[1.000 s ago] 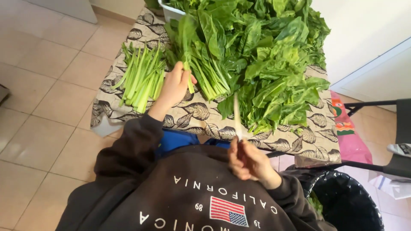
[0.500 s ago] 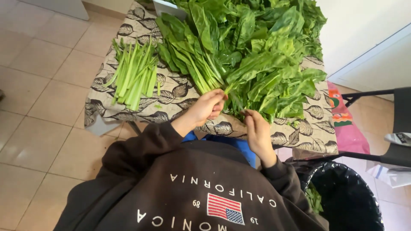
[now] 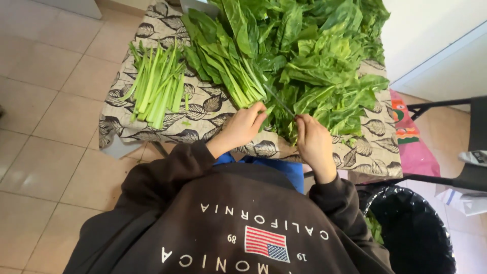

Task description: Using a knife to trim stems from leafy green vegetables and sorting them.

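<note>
Two hands work at the near edge of a small desk [image 3: 152, 133] covered with a leaf-patterned cloth. The left hand [image 3: 247, 124] is curled closed around the cut ends of a bunch of leafy greens [image 3: 223, 61], its fingers wrapped over the pale stalks where they meet; the bunch runs away from that hand, up and to the left, with its dark leaves at the far end. The right hand [image 3: 310, 137], just to the right of the left one, is closed on the handle of a knife [image 3: 279, 101]; the thin blade slants up and leftward from its fingers and crosses the stalk ends right beside the left hand's fingertips. Whether the edge touches the stalks cannot be told.

Beyond the right hand, and spreading to its right, lies a big loose heap of green leaves [image 3: 324, 61] that fills most of the desk. Well to the left of the left hand, a separate pile of trimmed pale green stems [image 3: 154, 83] lies in a rough sheaf on the cloth. Below and to the right of the right hand, beside the desk, stands a black bin [image 3: 411, 233] lined with a bag. A pink bag [image 3: 413, 147] lies on the tiled floor past the desk's right edge.
</note>
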